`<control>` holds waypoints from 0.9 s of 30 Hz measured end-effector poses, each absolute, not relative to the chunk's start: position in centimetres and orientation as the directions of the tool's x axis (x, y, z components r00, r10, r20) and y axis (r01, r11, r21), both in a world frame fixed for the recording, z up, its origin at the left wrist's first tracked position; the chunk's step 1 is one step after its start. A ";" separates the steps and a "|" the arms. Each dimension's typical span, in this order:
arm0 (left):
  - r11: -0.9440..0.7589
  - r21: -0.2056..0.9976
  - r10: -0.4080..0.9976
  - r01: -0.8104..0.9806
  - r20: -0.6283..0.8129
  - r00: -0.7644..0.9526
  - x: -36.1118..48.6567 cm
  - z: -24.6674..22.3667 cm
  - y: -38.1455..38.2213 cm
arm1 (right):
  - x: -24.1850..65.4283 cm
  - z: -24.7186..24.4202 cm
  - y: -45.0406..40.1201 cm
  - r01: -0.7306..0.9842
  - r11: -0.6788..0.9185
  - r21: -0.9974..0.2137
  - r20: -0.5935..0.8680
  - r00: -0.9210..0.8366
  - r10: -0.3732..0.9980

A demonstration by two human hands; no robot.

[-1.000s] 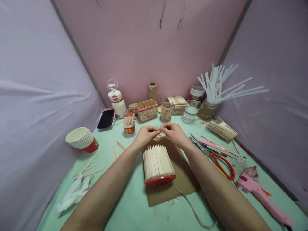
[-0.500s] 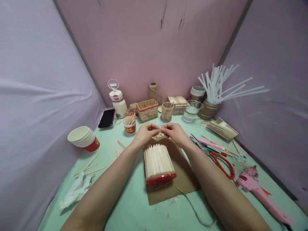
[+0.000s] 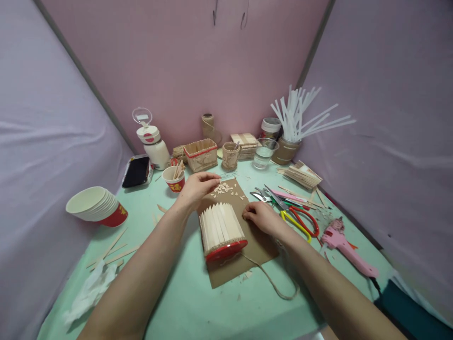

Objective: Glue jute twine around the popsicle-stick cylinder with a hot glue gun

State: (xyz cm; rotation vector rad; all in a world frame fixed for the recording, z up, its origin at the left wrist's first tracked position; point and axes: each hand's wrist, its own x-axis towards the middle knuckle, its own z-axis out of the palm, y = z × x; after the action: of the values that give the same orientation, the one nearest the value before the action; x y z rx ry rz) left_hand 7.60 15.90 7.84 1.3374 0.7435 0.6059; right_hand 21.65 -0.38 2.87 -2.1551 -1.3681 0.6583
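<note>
My left hand (image 3: 198, 187) is over the back of a brown cardboard sheet (image 3: 260, 245), thumb and fingertips pinched together beside a pile of small wood chips (image 3: 222, 188). Anything in that pinch is too small to make out. My right hand (image 3: 262, 217) hovers low at the cardboard's right side with its fingers curled; what they hold, if anything, is hidden. Between my forearms a cylinder of pointed wooden slats (image 3: 221, 226) lies on its side on the cardboard. Its red round base (image 3: 226, 250) faces me, and a twine (image 3: 271, 278) trails from it.
Right of my right hand lie scissors (image 3: 304, 219), pliers (image 3: 262, 196) and a pink glue gun (image 3: 348, 252). Stacked paper cups (image 3: 94, 205) and a crumpled tissue (image 3: 90, 293) are at left. Along the back stand a bottle (image 3: 155, 151), a basket (image 3: 201, 158) and a water bowl (image 3: 264, 156).
My hands, together above the wood chips before, have moved apart. The right one came back toward me and to the right, while the left stayed near the chips. The camera view has shifted right.
</note>
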 end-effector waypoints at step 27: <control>0.294 0.955 0.719 0.030 -0.242 0.651 7.3 8.5 16.9 | 30.0 1.4 -20.4 0.531 -0.823 -0.201 -0.054 0.833 0.551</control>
State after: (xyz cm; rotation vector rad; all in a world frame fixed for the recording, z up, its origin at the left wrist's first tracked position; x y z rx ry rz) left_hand 7.27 16.88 8.47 1.2005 0.7579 0.5228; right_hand 29.97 -20.42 1.40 -2.8358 -0.8445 0.1626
